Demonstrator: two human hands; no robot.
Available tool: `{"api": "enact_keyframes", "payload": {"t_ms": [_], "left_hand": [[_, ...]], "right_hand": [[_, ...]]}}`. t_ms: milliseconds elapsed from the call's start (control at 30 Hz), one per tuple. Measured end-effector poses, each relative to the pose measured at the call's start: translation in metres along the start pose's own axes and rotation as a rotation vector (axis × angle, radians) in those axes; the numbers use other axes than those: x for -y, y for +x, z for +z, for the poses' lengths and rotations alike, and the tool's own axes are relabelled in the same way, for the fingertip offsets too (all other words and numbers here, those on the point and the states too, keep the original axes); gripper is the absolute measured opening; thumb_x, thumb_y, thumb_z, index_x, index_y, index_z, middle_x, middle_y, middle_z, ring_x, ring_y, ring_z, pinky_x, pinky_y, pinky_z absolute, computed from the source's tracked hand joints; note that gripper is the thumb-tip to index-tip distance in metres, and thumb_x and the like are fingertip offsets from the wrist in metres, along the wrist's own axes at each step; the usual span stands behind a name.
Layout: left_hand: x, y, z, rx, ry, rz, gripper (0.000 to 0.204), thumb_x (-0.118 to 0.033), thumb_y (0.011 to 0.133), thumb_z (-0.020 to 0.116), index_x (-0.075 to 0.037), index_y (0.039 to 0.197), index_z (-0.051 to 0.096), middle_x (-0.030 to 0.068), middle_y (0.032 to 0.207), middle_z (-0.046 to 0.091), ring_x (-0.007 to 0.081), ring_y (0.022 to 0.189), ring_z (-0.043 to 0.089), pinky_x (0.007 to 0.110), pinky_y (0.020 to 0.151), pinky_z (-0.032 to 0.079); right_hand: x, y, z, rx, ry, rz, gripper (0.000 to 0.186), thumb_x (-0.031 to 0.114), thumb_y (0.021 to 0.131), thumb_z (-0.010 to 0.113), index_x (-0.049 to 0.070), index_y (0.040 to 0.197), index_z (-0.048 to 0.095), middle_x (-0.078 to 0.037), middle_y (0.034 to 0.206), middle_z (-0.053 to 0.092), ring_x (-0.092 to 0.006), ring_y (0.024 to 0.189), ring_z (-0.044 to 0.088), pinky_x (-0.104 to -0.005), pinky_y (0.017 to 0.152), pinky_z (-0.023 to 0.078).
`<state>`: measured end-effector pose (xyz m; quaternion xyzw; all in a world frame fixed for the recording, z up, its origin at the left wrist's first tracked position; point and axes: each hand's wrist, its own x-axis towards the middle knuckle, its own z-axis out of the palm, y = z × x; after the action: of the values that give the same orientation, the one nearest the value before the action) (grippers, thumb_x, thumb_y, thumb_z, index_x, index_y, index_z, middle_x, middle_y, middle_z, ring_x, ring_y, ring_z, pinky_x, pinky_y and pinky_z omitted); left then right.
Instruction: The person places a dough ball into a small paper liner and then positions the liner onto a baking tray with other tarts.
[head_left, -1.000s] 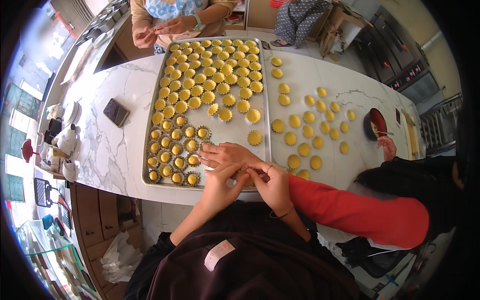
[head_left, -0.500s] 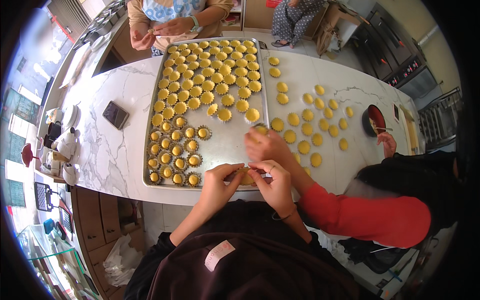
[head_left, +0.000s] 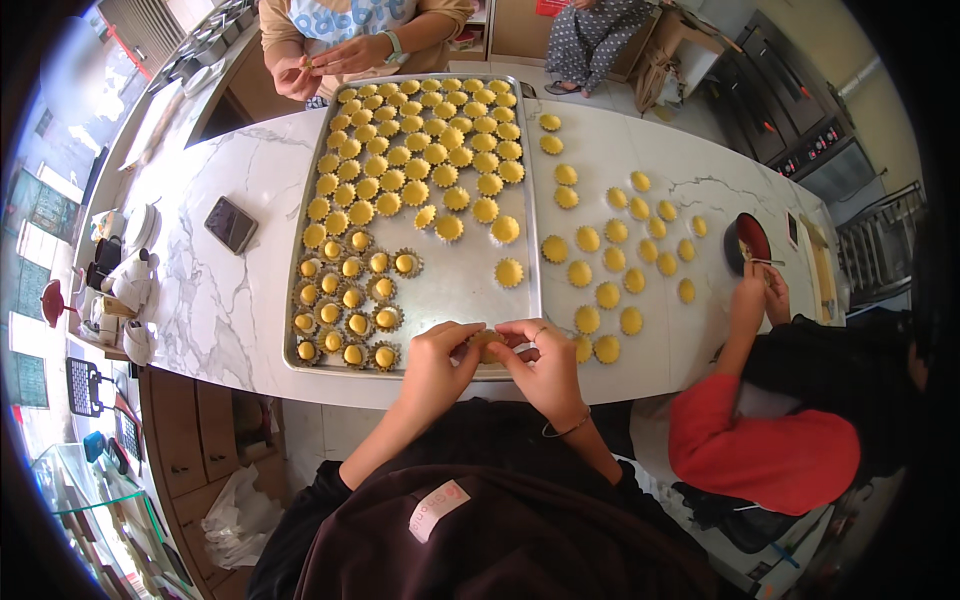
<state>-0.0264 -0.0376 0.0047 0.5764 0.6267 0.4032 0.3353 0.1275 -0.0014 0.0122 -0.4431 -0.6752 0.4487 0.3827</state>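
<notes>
My left hand (head_left: pixel 440 360) and my right hand (head_left: pixel 535 365) are pinched together on a small tart shell (head_left: pixel 487 346) at the near edge of a large metal tray (head_left: pixel 450 310); fingers partly hide the shell. The tray's far part holds several yellow fluted shells (head_left: pixel 415 170). Its near left holds several fluted metal moulds (head_left: pixel 358 322) with yellow balls in them. A lone shell (head_left: pixel 508 272) sits to their right. More shells (head_left: pixel 607 295) lie on the marble counter right of the tray.
A phone (head_left: pixel 230 226) lies at the left. A co-worker in red sleeves (head_left: pixel 760 450) has both hands at a dark bowl (head_left: pixel 750 242) at the right. Another co-worker (head_left: pixel 355 40) works across the tray; a seated person (head_left: pixel 590 50) is farther back. Cups (head_left: pixel 125 290) line the left side.
The red-sleeved co-worker's hand has moved off the tray rightward to the bowl, uncovering a lone shell. My hands stay closed on the shell, with slight finger shifts.
</notes>
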Motion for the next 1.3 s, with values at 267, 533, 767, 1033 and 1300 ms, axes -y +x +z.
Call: {"api": "enact_keyframes", "payload": {"t_ms": [267,533,767,1033,1300], "left_hand": [[-0.013,-0.001,0.001,-0.082,-0.061,0.078,0.018,0.0,0.079,0.064,0.002,0.097,0.067,0.0131,0.082,0.065,0.0179,0.068,0.063,0.027,0.062,0.05],[-0.014,-0.002,-0.001,-0.025,0.004,0.161,0.022,-0.001,0.079,0.067,0.002,0.101,0.066,0.0128,0.084,0.066,0.0178,0.07,0.064,0.026,0.063,0.051],[-0.003,-0.003,-0.001,0.02,-0.089,0.097,0.032,0.001,0.08,0.064,0.001,0.112,0.062,0.0119,0.083,0.065,0.0171,0.071,0.064,0.028,0.065,0.052],[-0.019,-0.002,-0.002,0.07,-0.061,0.13,0.035,0.0,0.079,0.066,0.0,0.114,0.061,0.0121,0.084,0.066,0.0172,0.071,0.064,0.027,0.065,0.051],[-0.006,0.001,-0.001,0.0,-0.036,0.089,0.024,-0.001,0.076,0.069,-0.001,0.1,0.067,0.0104,0.081,0.066,0.0152,0.066,0.061,0.025,0.062,0.049]], "right_hand": [[-0.004,-0.001,-0.004,0.0,0.016,0.055,0.017,0.003,0.08,0.068,-0.003,0.095,0.064,-0.011,0.087,0.066,-0.0149,0.076,0.066,-0.0251,0.061,0.055],[-0.011,-0.001,-0.003,0.022,0.037,0.033,0.019,0.005,0.081,0.067,-0.004,0.098,0.064,-0.011,0.083,0.067,-0.015,0.074,0.066,-0.0249,0.061,0.054],[0.004,-0.002,-0.005,0.032,0.128,0.103,0.018,0.004,0.082,0.066,-0.003,0.098,0.064,-0.011,0.086,0.066,-0.0146,0.075,0.066,-0.025,0.059,0.055],[-0.015,-0.003,-0.003,0.007,0.105,0.09,0.019,0.001,0.08,0.066,-0.003,0.099,0.063,-0.01,0.089,0.064,-0.0137,0.078,0.065,-0.0244,0.059,0.055],[-0.004,-0.001,-0.009,0.054,0.138,0.053,0.018,0.0,0.081,0.064,-0.003,0.099,0.063,-0.01,0.087,0.064,-0.0133,0.079,0.065,-0.0235,0.059,0.054]]}}
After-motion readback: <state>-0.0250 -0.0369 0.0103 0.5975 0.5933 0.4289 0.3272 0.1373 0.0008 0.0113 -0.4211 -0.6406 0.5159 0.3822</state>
